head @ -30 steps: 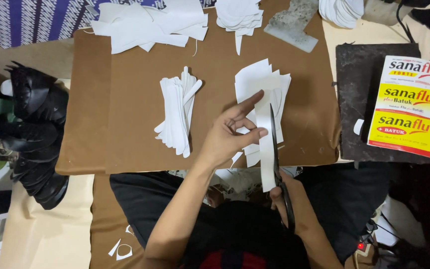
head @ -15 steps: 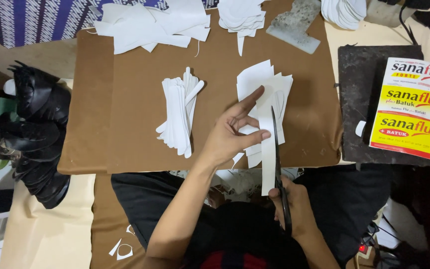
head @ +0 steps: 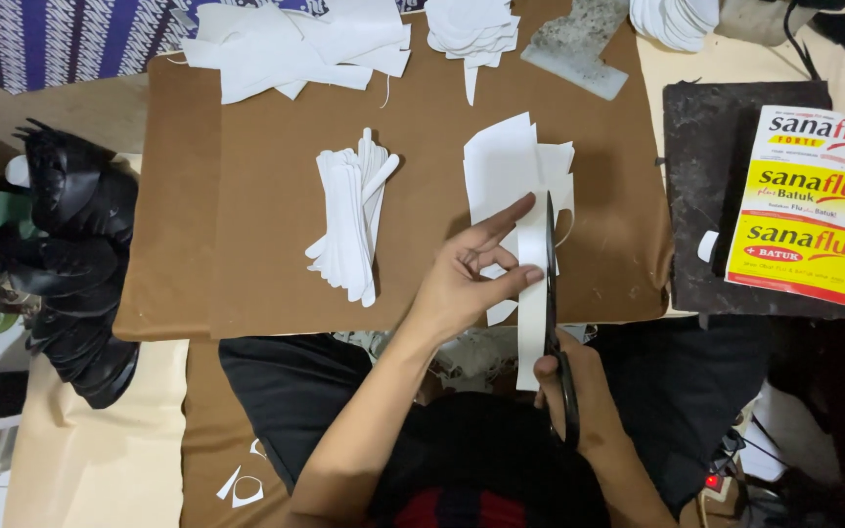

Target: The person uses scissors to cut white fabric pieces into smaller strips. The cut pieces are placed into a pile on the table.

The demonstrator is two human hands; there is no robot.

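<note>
Head view: left hand (head: 462, 284) pinches white strip (head: 532, 293); right hand (head: 579, 391) grips scissors (head: 552, 293).

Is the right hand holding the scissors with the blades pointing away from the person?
Yes, the right hand grips the black scissors, whose blades point away along the white strip pinched by the left hand.

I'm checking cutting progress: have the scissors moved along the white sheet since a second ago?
Cannot tell: the scissors sit at about the same spot against the stack of white strips, blades along the white sheet.
</note>
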